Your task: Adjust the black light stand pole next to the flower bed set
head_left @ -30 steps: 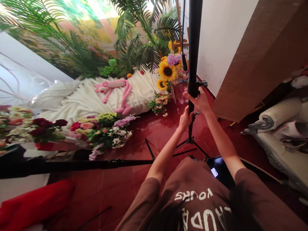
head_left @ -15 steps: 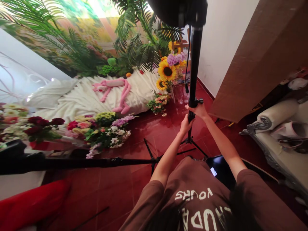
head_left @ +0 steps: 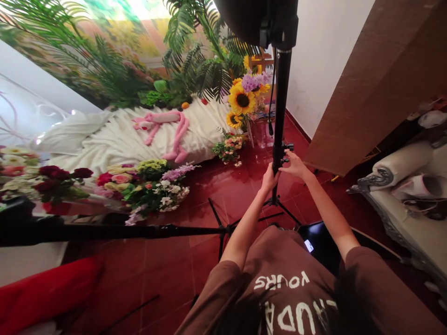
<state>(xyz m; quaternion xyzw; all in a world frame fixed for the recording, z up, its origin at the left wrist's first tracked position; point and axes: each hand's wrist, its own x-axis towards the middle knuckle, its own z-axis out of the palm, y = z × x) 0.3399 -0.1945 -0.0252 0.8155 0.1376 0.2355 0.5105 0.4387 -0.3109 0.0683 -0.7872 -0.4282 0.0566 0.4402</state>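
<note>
A black light stand (head_left: 281,102) rises upright in front of me, with a dark bulky head at its top and a thin cable hanging beside the pole. My left hand (head_left: 270,178) is wrapped round the pole just below its joint collar. On the right side of the pole, my right hand (head_left: 295,166) has its fingers at a small black knob (head_left: 285,160), thumb reaching toward the pole. Another knob sticks out just above those fingers. The stand's legs spread on the red floor (head_left: 171,265) below.
A second black stand (head_left: 139,231) stretches across the left. Beyond it are flowers (head_left: 153,186) and a white-draped bed (head_left: 206,125) with a pink plush toy (head_left: 179,135). Sunflowers (head_left: 242,100) stand left of the pole. A cream sofa (head_left: 401,200) is right; a phone (head_left: 309,245) lies near my body.
My right hand has come off the pole's collar and moved slightly down and right to the lower knob. My left hand still grips the pole, whose upper part looks slightly lower.
</note>
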